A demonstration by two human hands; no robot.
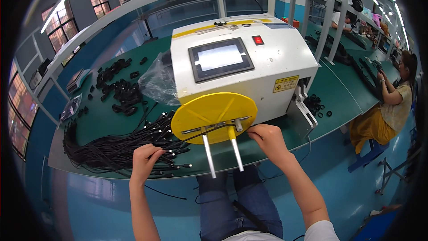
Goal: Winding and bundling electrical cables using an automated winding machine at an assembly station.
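A white winding machine stands on the green bench, with a yellow disc on its front. Two silvery posts, one a left post and one a right post, stick out from the disc toward me. A black cable crosses the disc near the posts. To the disc's left, my left hand is closed in a pinch on a black cable, over a pile of similar cables with pale plugs. My right hand is pinched closed beside the disc's right edge; whatever its fingertips hold is hidden.
Black small parts lie heaped at the back left, beside a clear plastic bag. Black rings are scattered right of the machine, near a metal bracket. A co-worker sits at the bench on the right.
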